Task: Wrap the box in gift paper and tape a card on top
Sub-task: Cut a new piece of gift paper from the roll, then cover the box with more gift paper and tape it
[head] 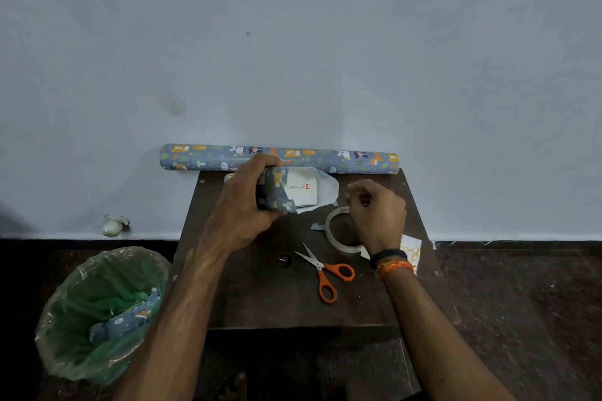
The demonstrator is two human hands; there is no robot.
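A small white box lies at the back of the dark table, half wrapped in blue animal-print gift paper. My left hand grips the box's left end and holds the paper folded against it. The paper's white underside sticks out to the right. My right hand pinches the top of a clear tape roll standing just right of the box. A white card with gold lettering lies under my right wrist, partly hidden.
The gift paper roll lies along the wall at the table's back edge. Orange-handled scissors lie shut near the middle of the table. A bin with a green liner and paper scraps stands on the floor at left.
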